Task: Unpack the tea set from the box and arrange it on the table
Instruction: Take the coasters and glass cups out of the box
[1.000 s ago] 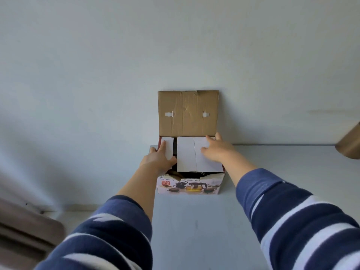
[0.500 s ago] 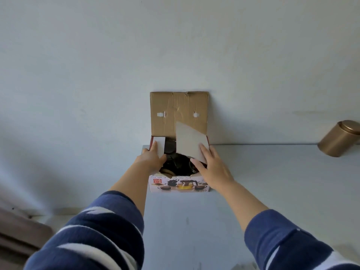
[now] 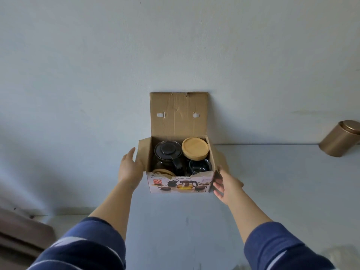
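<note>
The cardboard tea set box stands open on the white table, its lid flap upright against the wall. Inside I see a dark glass teapot with a black lid, a round bamboo lid to its right, a dark glass cup below that, and part of another bamboo piece at the front left. My left hand presses the left side flap outward, fingers spread. My right hand rests against the right side flap, fingers apart. Neither hand holds an item.
A bronze metal canister stands at the far right by the wall. The table runs along the white wall and its left edge falls just left of the box. A brown surface lies lower left.
Both white inner flaps have been folded outward to the sides, which uncovered the teapot, cup and bamboo lids. My right hand dropped from the top flap to the box's right side.
</note>
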Demonstrator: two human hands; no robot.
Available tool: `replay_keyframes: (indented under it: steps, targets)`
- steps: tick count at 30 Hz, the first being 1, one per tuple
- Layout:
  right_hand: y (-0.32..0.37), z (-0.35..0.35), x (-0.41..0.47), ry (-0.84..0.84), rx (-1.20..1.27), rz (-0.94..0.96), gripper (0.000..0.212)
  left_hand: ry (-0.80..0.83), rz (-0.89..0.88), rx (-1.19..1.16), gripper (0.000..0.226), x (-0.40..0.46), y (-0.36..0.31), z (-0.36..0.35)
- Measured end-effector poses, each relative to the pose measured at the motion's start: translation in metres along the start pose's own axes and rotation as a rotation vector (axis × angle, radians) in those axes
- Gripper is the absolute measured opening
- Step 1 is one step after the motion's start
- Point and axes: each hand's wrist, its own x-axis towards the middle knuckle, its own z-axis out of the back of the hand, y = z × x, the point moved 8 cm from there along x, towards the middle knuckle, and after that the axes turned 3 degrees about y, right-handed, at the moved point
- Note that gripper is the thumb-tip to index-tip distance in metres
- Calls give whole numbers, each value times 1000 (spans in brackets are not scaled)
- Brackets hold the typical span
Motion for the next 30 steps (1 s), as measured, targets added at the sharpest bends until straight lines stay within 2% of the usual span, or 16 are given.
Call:
replay_keyframes:
  steps: [2,5,7,8,11,13,14,17,20,24,30]
  targets:
    - [0,-3,-1,-17,-130,-32,59,-7,-73,191,39,-4,-10,-11]
    - [11,-7,1,-47,-679,-18,41,21,-87,304,42,-7,-27,-28]
    - [35,-10,4,-103,-892,131,27,55,-65,313,48,-9,-34,-41]
    - [50,-16,3,-107,-933,230,18,76,-50,344,58,-10,-36,-48]
    - [102,-54,-10,-84,-1007,681,10,50,-84,514,86,-17,-36,-58]
    - [117,-90,-22,28,-1121,904,20,-14,-130,574,91,-20,-34,-56]
    - [116,-108,-24,112,-1242,941,29,-35,-145,588,92,-21,-34,-56]
    - [97,-132,-14,234,-1608,822,63,-67,-165,604,93,-23,-36,-55]
    - [96,-136,-8,183,-1699,774,79,-96,-176,596,93,-23,-37,-54]
    - [96,-142,-5,118,-1822,757,83,-120,-179,588,93,-24,-38,-51]
    - [96,-147,-14,33,-1891,870,86,-128,-177,577,92,-24,-38,-51]
